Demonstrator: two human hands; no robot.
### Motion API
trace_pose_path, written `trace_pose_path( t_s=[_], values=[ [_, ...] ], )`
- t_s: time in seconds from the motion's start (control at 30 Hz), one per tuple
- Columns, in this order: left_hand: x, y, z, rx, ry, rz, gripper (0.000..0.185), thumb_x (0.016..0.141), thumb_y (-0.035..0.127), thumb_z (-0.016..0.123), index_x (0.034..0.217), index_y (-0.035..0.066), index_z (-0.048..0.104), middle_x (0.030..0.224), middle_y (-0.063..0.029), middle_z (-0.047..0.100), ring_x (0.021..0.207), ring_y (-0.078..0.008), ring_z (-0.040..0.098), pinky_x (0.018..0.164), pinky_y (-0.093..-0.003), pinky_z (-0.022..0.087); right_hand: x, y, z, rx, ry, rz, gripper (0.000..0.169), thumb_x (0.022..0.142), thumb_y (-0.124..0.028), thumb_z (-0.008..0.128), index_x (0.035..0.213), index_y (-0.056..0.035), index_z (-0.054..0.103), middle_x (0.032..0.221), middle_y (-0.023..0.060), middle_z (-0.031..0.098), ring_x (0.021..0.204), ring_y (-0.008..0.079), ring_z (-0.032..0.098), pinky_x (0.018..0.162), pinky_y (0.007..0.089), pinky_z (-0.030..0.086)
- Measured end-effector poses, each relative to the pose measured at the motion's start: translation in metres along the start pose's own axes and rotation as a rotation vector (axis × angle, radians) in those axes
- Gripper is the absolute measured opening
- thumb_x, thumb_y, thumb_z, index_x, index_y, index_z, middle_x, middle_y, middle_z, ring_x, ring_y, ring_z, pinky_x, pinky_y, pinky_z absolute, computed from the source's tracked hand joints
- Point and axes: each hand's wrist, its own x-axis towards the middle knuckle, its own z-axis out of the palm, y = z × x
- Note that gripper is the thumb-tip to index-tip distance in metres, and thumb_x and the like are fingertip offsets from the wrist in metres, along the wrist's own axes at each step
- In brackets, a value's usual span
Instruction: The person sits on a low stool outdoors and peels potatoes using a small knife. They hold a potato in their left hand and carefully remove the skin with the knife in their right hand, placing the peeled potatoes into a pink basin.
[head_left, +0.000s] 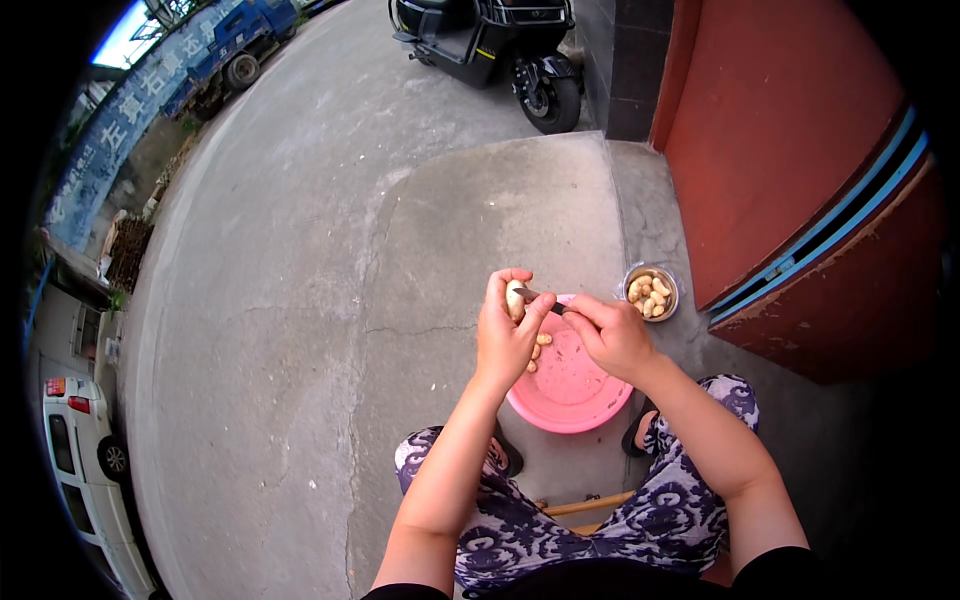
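Observation:
My left hand (504, 330) is closed around a pale potato (515, 300), which stands upright between the fingers and thumb. A small knife (534, 295) with a dark blade is in my right hand (611, 336), its tip at the potato's side. My left thumb lies close to the blade. Below both hands sits a pink plastic basin (570, 416) with dark scraps on its bottom. Several small potatoes (544, 340) lie at its left side, partly hidden by my left hand. Right of the basin, a metal bowl (677, 298) lined with clear plastic holds several potatoes (649, 295).
The basin stands on concrete (300, 337) between my sandalled feet (641, 433). A red door (772, 150) with a blue edge rises at the right. Farther off are a black scooter (551, 97), a blue truck (241, 45) and a white van (90, 457). Wooden bars (589, 505) show beneath me.

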Motion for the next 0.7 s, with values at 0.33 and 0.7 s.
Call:
trace_pose_path(
  t_s=[0.33,0.7],
  values=[
    [0.001,0.002,0.002,-0.250,-0.040,-0.196,0.034,0.090,0.007,0.075,0.120,0.004,0.058,0.085,0.0030,0.060,0.072,-0.0056,0.053,0.061,-0.0203,0.044,-0.003,0.003,0.009,-0.016,0.025,0.049,0.017,0.095,-0.016,0.060,0.089,-0.0014,0.058,0.075,0.0203,0.064,0.071,0.0409,0.064,0.061,0.0486,0.046],
    [0.005,-0.012,-0.016,-1.062,-0.257,-0.477,0.046,0.104,0.023,0.042,0.146,0.004,0.040,0.112,-0.0096,0.057,0.083,-0.0192,0.055,0.064,-0.0270,0.045,0.002,0.004,-0.011,-0.024,0.038,0.065,0.015,0.093,-0.019,0.063,0.088,-0.0052,0.062,0.067,0.0169,0.063,0.066,0.0385,0.064,0.058,0.0477,0.046]
  ],
)
